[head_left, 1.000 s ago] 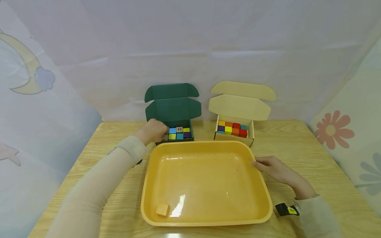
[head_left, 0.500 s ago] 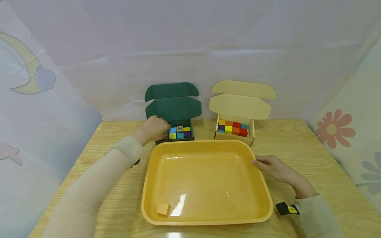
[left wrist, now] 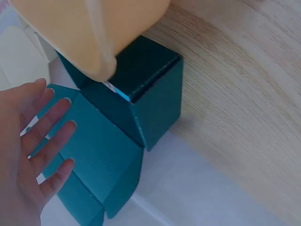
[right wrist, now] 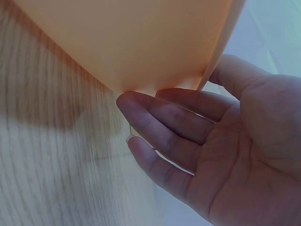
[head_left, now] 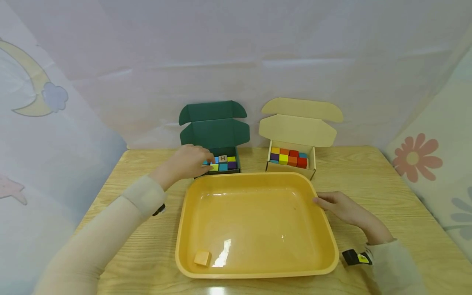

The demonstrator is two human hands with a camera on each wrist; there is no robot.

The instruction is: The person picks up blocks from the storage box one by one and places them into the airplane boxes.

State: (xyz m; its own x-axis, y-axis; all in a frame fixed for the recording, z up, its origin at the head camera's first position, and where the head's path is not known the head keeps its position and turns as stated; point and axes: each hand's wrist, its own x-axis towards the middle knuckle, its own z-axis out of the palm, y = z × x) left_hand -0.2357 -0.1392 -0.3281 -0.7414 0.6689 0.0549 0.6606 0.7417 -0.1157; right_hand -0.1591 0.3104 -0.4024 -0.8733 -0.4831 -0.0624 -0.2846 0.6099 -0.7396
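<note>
My left hand (head_left: 188, 163) is over the left end of an open green cardboard box (head_left: 215, 134) holding several coloured cubes. One wooden cube (head_left: 223, 159) there bears the letter H. In the left wrist view the fingers of the left hand (left wrist: 35, 141) are spread loosely, with no thing seen between them. On the other side, my right hand (head_left: 341, 211) grips the right rim of a yellow plastic tray (head_left: 254, 272). Its thumb lies over the rim, its fingers (right wrist: 155, 120) against the outer wall. A light wooden cube (head_left: 202, 258) sits in the tray's near left corner.
A cream cardboard box (head_left: 298, 129) with its lid up stands right of the green one, with several coloured cubes in it. Both boxes are just behind the tray on a wooden table (head_left: 147, 246). A pale cloth backdrop (head_left: 236, 49) hangs behind and at the sides.
My left hand has straightened its fingers and its wrist has drawn back slightly left. A teal cube at the green box's left end now shows. The right hand keeps its hold on the tray.
</note>
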